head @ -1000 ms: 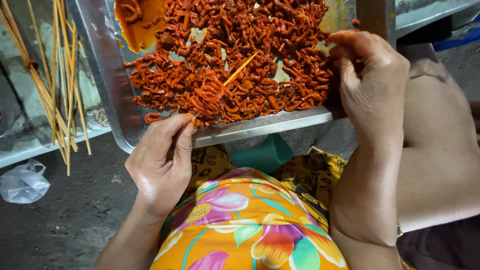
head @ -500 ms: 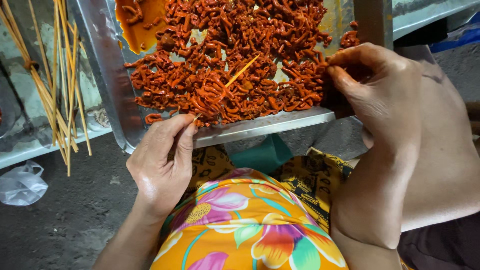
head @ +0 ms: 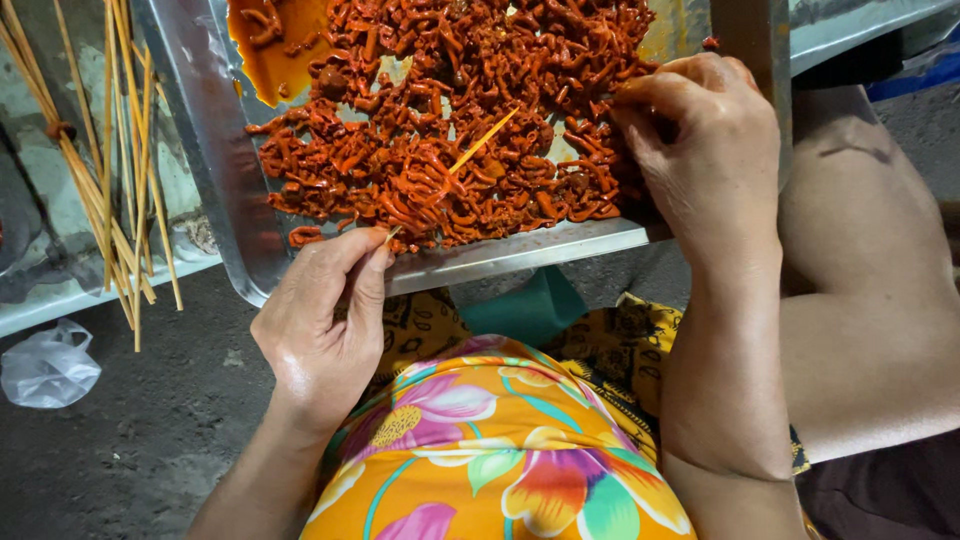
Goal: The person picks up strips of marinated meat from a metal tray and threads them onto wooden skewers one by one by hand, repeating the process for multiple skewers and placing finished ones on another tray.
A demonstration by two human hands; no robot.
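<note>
A metal tray (head: 520, 255) holds a heap of orange-red marinated meat strips (head: 450, 130) in sauce. My left hand (head: 325, 325) pinches the near end of a thin bamboo skewer (head: 480, 145) that runs into the heap, with several strips threaded on it. Over the tray's right side, my right hand (head: 700, 150) has its fingers closed on strips at the heap's edge. Below both hands is my lap in a bright orange floral cloth (head: 490, 460).
A bundle of bare bamboo skewers (head: 110, 150) lies on a second metal tray (head: 60, 295) at the left. A crumpled clear plastic bag (head: 45, 365) lies on the dark ground. A pool of orange sauce (head: 275, 50) sits in the tray's far left corner.
My right hand has moved left and down from the tray's right rim onto the meat strips. The left hand and the skewer have stayed in place.
</note>
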